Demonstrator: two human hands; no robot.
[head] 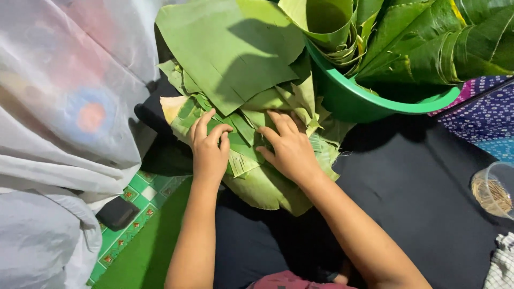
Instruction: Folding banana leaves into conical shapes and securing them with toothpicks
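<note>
Resting at the middle of the frame, a loose stack of cut banana-leaf pieces is pressed under both hands. The left hand is laid on the stack's left part with fingers bent and slightly apart, fingertips dug in near the pale leaf edge at the left; nothing is pinched. The right hand is spread flat on the stack's centre, fingers splayed toward the upper middle, palm down, nothing gripped. A large whole leaf sheet is draped over the stack's upper edge, at the top centre. Just to the right of it, a green plastic basin filled with rolled leaves is seen, its rim touching the stack's torn right edge. White sheer cloth fills the left of the frame, close against the stack's left edge. Open dark fabric is left at the lower right, bounded by a clear cup at the right edge. A green patterned mat is seen at lower left
</note>
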